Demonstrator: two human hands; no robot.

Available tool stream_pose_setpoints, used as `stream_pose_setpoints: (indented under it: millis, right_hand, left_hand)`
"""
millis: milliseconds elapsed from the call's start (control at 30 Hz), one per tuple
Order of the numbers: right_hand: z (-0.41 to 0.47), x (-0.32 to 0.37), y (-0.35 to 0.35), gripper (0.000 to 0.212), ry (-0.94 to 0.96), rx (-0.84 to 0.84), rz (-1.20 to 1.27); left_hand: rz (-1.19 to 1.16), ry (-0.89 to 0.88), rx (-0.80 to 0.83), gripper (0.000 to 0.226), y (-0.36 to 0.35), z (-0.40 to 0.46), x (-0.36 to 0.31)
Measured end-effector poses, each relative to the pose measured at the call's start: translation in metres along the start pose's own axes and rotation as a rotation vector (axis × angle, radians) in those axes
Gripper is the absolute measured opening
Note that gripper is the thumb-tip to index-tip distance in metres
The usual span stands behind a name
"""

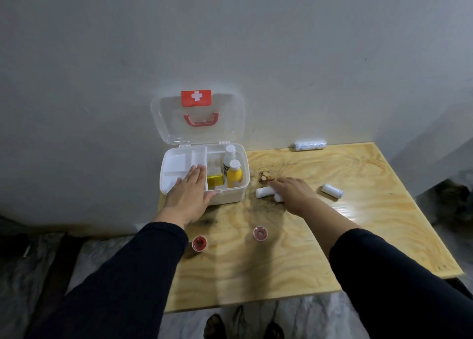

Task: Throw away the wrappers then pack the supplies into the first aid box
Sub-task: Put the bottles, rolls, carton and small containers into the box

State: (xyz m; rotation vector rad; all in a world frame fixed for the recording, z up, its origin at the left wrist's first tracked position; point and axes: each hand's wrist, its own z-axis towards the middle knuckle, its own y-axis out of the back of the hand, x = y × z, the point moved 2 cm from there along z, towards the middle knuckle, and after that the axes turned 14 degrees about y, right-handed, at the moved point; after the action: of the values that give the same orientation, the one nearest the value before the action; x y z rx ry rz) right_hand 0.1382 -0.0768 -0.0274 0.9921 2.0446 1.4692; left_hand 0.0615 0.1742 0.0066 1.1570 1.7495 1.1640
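Nearest to the camera are two dark sleeves [122,282] that reach forward over a wooden table [294,256]. Two small red caps, one [199,243] on the left and one [260,233] more to the right, stand on the near part of the table between the arms.

The left hand [188,196] lies flat on the near left corner of the first aid box [204,175]. Its fingers [195,175] are stretched out and close together, they rest over the white tray inside, and they grasp nothing. The right hand [294,191] is spread, palm down, over two white gauze rolls [265,192] that lie just right of the box. Its fingers touch the rolls, but I cannot tell if they already grip them.

The box is white and stands at the far left of the table, against the wall. Its clear lid [197,118] stands upright and open, with a red label with a white cross and a red handle. In the right compartment there is a yellow bottle [234,176], a white bottle [229,157] behind it, and a small yellow packet [214,180] on their left.

A wrapped roll [332,190] lies to the right of the right hand, apart from it. A longer wrapped roll [310,145] lies at the far edge near the wall.
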Motion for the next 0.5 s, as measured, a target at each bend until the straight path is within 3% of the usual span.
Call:
stream_pose_setpoints:
  millis: [200, 500]
  right_hand:
    - [-0.002, -0.007, -0.001, 0.049, -0.034, -0.11, 0.159]
    - [-0.014, 0.0, 0.066, 0.049, -0.128, -0.563, 0.695]
  left_hand:
    - [0.01, 0.018, 0.014, 0.071, 0.002, -0.003, -0.003]
    - [0.033, 0.042, -0.001, 0.07, 0.003, -0.009, -0.008]
